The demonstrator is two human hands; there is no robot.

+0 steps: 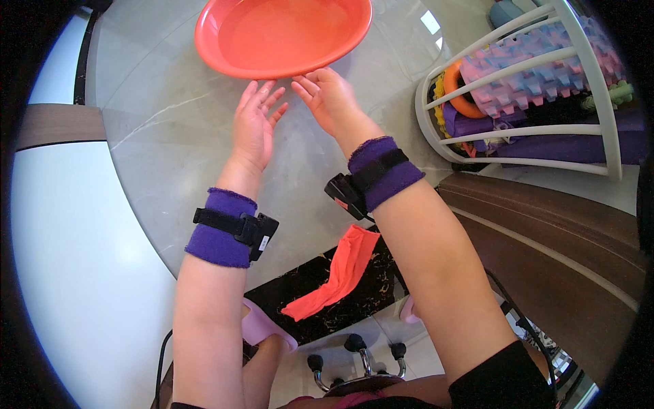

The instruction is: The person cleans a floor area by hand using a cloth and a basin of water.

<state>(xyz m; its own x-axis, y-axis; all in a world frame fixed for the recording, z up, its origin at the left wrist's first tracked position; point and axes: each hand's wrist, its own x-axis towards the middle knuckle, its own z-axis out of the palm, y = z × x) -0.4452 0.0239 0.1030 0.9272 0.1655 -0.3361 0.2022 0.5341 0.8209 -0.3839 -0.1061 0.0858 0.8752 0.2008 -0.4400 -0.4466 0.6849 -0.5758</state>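
Observation:
An orange-red plastic basin (pixel 286 66) stands on the floor at the top of the view, its far side cut off by the picture's edge. My left hand (pixel 255 120) reaches to its near rim, palm turned inward and fingers spread. Beside it, my right hand (pixel 327 99) has its fingertips at the same rim; whether they touch or only lie under it, I cannot tell. Neither hand is closed around anything. Nearer my body, a coral-red sock or folded cloth (pixel 340 276) lies across a black marble threshold strip (pixel 327 322).
To the right is a white-barred rack (pixel 521 130) holding a spiky pink-blue foam roller (pixel 536 66) and an orange ring (pixel 456 92). A white panel (pixel 76 230) borders the left. Below are a stool's casters (pixel 355 342), pink slippers (pixel 263 324) and a black cable (pixel 521 317).

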